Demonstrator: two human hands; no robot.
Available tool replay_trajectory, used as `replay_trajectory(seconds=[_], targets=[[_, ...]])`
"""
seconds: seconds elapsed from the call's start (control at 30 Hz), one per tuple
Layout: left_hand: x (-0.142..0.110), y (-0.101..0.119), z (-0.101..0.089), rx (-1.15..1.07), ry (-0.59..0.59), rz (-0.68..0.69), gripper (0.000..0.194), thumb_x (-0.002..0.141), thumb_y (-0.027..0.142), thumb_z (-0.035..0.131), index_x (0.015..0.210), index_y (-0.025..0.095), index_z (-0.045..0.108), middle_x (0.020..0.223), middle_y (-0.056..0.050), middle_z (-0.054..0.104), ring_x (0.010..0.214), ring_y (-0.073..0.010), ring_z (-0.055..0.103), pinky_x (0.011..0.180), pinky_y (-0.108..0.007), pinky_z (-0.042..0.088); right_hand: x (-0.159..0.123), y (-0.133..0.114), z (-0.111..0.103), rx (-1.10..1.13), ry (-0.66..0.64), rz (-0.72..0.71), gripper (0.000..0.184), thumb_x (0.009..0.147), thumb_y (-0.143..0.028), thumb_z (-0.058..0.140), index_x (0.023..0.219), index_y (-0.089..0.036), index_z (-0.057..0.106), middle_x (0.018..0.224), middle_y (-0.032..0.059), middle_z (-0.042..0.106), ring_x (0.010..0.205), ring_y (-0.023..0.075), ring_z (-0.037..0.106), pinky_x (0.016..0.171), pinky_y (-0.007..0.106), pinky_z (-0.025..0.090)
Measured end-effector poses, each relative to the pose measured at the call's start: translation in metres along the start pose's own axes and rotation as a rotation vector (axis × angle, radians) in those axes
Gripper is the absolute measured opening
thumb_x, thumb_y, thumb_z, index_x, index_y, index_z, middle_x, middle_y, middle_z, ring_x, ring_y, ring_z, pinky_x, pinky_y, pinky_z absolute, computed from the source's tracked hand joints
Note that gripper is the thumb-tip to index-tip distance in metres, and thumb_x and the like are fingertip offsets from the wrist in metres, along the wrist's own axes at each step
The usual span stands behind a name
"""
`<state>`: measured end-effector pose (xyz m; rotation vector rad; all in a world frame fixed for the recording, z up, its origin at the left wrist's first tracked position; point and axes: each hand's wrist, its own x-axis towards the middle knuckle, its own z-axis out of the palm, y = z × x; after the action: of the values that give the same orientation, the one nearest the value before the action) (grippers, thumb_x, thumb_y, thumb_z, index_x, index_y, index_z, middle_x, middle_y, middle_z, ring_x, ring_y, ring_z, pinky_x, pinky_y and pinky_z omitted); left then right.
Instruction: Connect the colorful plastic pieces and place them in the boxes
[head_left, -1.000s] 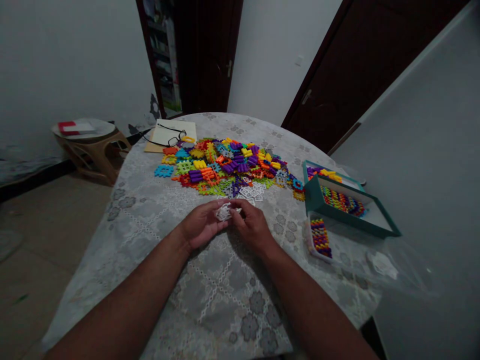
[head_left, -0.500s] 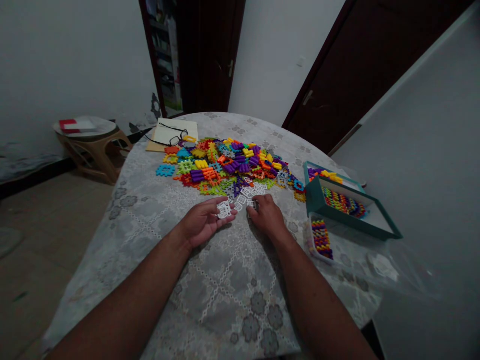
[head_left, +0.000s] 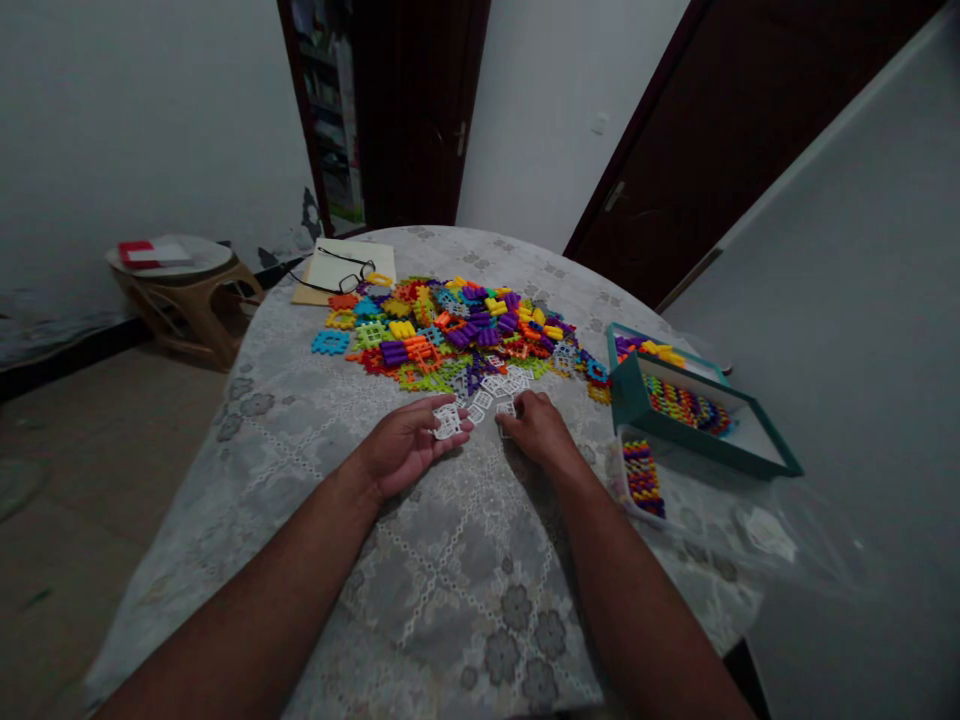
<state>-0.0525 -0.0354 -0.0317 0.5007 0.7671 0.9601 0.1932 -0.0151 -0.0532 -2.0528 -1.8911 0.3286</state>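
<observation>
My left hand point(head_left: 405, 440) lies palm up over the table, its thumb closed on several white openwork plastic pieces point(head_left: 448, 421) that look stacked. To its right, my right hand point(head_left: 536, 425) pinches another white openwork piece point(head_left: 505, 420) at the tabletop, partly hidden under the fingers. More white pieces point(head_left: 481, 402) lie scattered just beyond and between both hands. Behind them spreads a large heap of colourful interlocking plastic pieces point(head_left: 465, 330), in purple, orange, yellow, green and blue.
At right stand a teal box point(head_left: 705, 455) with rows of colourful pieces and a clear plastic tub point(head_left: 619, 480). Eyeglasses point(head_left: 349, 283) rest on a notepad point(head_left: 334, 262) at the far left. The patterned tablecloth point(head_left: 442, 590) covers the table. A stool point(head_left: 187, 310) stands beyond.
My right hand has drawn slightly nearer with the white piece, and more of that piece shows. My left hand stays almost in place, still holding its white pieces.
</observation>
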Motion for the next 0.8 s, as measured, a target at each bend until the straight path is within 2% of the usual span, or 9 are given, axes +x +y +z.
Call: replay_trajectory(seconds=[0.23, 0.3, 0.4, 0.6, 0.7, 0.8], targets=[[0.002, -0.001, 0.000, -0.001, 0.012, 0.015, 0.048, 0.077, 0.002, 0.063, 0.124, 0.008, 0.070, 0.116, -0.022, 0.078, 0.103, -0.0311, 0.082, 0.098, -0.043, 0.067, -0.004, 0.001, 0.002, 0.083, 0.031, 0.032, 0.021, 0.092, -0.035, 0.079, 0.100, -0.020, 0.066, 0.100, 0.0062, 0.069, 0.087, 0.0205, 0.061, 0.074, 0.029, 0.038], [0.003, -0.001, 0.001, -0.017, 0.005, 0.009, 0.046, 0.078, 0.002, 0.064, 0.123, 0.009, 0.071, 0.117, -0.022, 0.078, 0.103, -0.0313, 0.081, 0.097, -0.041, 0.067, -0.006, 0.001, 0.003, 0.131, 0.031, 0.043, 0.019, 0.092, -0.032, 0.077, 0.105, -0.022, 0.067, 0.092, 0.0026, 0.069, 0.081, 0.0197, 0.060, 0.072, 0.029, 0.037], [0.003, -0.002, 0.000, -0.037, -0.006, 0.008, 0.040, 0.081, 0.004, 0.064, 0.120, 0.010, 0.072, 0.116, -0.022, 0.078, 0.103, -0.0310, 0.081, 0.096, -0.041, 0.067, -0.008, 0.003, 0.005, 0.178, 0.042, 0.036, 0.028, 0.093, -0.030, 0.075, 0.120, -0.023, 0.067, 0.089, 0.0012, 0.070, 0.079, 0.0199, 0.062, 0.071, 0.029, 0.037], [0.002, -0.001, 0.000, -0.038, 0.001, -0.002, 0.041, 0.080, 0.004, 0.065, 0.120, 0.011, 0.072, 0.114, -0.020, 0.078, 0.103, -0.0304, 0.081, 0.094, -0.040, 0.067, -0.003, 0.010, 0.005, 0.065, 0.045, 0.036, 0.021, 0.091, -0.037, 0.077, 0.096, -0.021, 0.065, 0.091, 0.0055, 0.068, 0.079, 0.0198, 0.057, 0.069, 0.029, 0.034], [0.002, -0.001, 0.000, -0.032, 0.004, -0.012, 0.043, 0.078, 0.003, 0.066, 0.120, 0.011, 0.071, 0.113, -0.019, 0.078, 0.103, -0.0302, 0.081, 0.093, -0.039, 0.067, -0.002, 0.012, 0.006, 0.109, 0.088, 0.038, 0.024, 0.087, -0.034, 0.078, 0.091, -0.022, 0.059, 0.091, 0.0039, 0.065, 0.080, 0.0193, 0.055, 0.070, 0.029, 0.034], [0.001, -0.001, 0.001, -0.031, -0.001, -0.020, 0.042, 0.079, 0.005, 0.067, 0.121, 0.011, 0.071, 0.114, -0.019, 0.078, 0.103, -0.0296, 0.081, 0.093, -0.039, 0.067, -0.006, 0.012, 0.005, 0.216, 0.099, 0.012, 0.022, 0.086, -0.033, 0.074, 0.089, -0.024, 0.054, 0.083, -0.0008, 0.061, 0.076, 0.0181, 0.053, 0.069, 0.028, 0.033]])
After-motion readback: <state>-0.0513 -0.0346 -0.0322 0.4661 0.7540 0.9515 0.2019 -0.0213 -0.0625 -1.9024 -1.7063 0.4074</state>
